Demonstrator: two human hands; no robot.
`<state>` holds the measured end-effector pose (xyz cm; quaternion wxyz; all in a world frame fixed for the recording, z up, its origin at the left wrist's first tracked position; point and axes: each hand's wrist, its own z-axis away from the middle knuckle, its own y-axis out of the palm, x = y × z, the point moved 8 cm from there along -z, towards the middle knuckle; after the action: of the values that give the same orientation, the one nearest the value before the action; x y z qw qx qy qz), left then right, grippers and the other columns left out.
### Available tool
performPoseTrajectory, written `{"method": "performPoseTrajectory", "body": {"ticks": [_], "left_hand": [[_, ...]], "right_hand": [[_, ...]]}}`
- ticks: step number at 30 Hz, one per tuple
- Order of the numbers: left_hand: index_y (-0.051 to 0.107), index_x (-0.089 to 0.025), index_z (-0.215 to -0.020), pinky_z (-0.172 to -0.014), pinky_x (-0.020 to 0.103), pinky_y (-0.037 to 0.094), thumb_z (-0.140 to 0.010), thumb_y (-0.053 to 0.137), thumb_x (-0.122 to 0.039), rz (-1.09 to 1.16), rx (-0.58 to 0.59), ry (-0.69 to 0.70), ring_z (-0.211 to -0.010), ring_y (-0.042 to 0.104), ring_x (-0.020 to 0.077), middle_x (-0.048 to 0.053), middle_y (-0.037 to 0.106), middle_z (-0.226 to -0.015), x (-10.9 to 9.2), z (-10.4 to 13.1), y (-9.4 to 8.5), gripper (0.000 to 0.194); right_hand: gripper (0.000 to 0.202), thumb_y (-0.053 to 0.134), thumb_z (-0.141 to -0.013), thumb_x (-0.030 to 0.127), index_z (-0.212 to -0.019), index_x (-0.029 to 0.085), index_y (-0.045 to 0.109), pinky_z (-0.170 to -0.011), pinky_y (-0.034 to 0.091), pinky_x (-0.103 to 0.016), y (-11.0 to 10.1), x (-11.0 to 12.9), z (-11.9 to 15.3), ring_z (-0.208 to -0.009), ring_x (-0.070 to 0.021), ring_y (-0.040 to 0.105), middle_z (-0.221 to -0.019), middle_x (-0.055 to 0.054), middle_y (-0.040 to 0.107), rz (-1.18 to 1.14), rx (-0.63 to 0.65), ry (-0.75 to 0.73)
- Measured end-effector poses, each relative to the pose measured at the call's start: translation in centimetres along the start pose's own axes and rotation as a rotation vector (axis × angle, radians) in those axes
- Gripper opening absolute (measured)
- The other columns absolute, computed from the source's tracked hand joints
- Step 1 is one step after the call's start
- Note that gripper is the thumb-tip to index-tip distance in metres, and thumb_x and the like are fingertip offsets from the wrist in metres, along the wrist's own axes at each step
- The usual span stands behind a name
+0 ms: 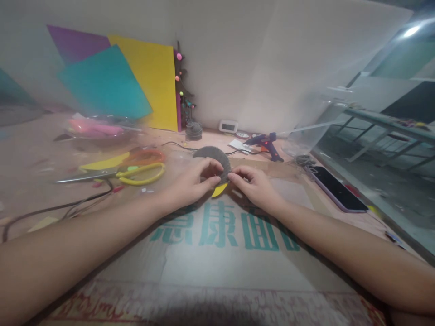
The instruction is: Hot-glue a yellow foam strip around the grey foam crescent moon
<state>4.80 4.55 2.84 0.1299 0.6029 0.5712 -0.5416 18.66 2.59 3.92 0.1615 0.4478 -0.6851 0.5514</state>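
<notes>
Just above the table, a dark grey crescent-shaped piece [214, 156] with a ridged surface is held between my two hands. My left hand [205, 176] closes thumb and fingers on its lower inner side. On the right edge, my right hand [249, 181] pinches the same piece near its lower end. A small yellow piece [219, 189], like paper, sticks out below the crescent between my hands; whether it is joined to it I cannot tell. Some fingertips are hidden behind the crescent.
Yellow-handled scissors [141, 174] lie left of my hands. A glue gun [267, 145] with a red light stands behind right, its cord crossing the table. A phone [336, 188] lies near the right edge. Coloured sheets [144, 81] lean on the wall; printed cardboard [204, 267] lies underneath.
</notes>
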Motion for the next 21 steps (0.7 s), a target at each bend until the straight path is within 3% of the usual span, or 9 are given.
{"method": "performPoseTrajectory", "body": {"ticks": [5,14,21], "left_hand": [[0.052,-0.018,-0.102,-0.079,0.031,0.047,-0.085,0.054,-0.025,0.034,-0.057,-0.064,-0.087,0.058,0.0163,0.003,0.059,-0.093,0.7,-0.1,-0.4,0.018],[0.051,-0.02,-0.103,-0.077,0.029,0.046,-0.086,0.052,-0.024,0.113,-0.067,-0.068,-0.085,0.056,0.0149,0.002,0.058,-0.09,1.6,0.0,-0.4,0.017],[0.052,-0.02,-0.098,-0.078,0.029,0.045,-0.084,0.053,-0.021,0.075,-0.049,-0.053,-0.086,0.055,0.0157,0.002,0.057,-0.09,0.8,-0.1,-0.3,0.015]], "right_hand": [[0.026,0.051,-0.091,0.037,-0.078,0.017,0.063,-0.057,0.041,-0.023,0.1,-0.5,0.1,-0.058,-0.0106,0.052,-0.065,0.002,0.06,-0.076,0.008,0.043],[0.014,0.057,-0.086,0.028,-0.082,0.018,0.066,-0.064,0.045,-0.025,-0.2,-0.2,0.0,-0.069,-0.0134,0.06,-0.078,-0.002,0.07,-0.005,-0.035,0.021],[0.014,0.057,-0.087,0.028,-0.08,0.019,0.065,-0.063,0.043,-0.025,-0.5,0.1,0.1,-0.066,-0.0129,0.058,-0.073,0.0,0.066,0.02,-0.07,0.007]]}}
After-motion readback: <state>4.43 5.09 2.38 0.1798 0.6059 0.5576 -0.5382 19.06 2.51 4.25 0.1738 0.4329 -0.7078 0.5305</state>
